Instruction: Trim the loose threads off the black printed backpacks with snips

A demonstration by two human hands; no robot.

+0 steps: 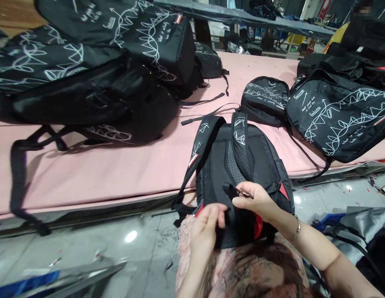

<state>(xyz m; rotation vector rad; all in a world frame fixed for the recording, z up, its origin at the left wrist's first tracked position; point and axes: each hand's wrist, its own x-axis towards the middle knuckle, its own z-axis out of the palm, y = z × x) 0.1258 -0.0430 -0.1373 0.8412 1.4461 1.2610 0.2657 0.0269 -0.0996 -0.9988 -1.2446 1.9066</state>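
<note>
My right hand [253, 199] pinches a small dark metallic-looking piece [244, 193], left hand [208, 219] unclear; black fabric backpack [264, 159] looks light, floppy, best grabbed by padded strap [242, 142].

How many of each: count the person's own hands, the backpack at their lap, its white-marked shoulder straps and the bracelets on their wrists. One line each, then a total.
Hands, left hand and right hand: 2
Backpack at the lap: 1
White-marked shoulder straps: 2
Bracelet, right wrist: 1
Total: 6
</note>
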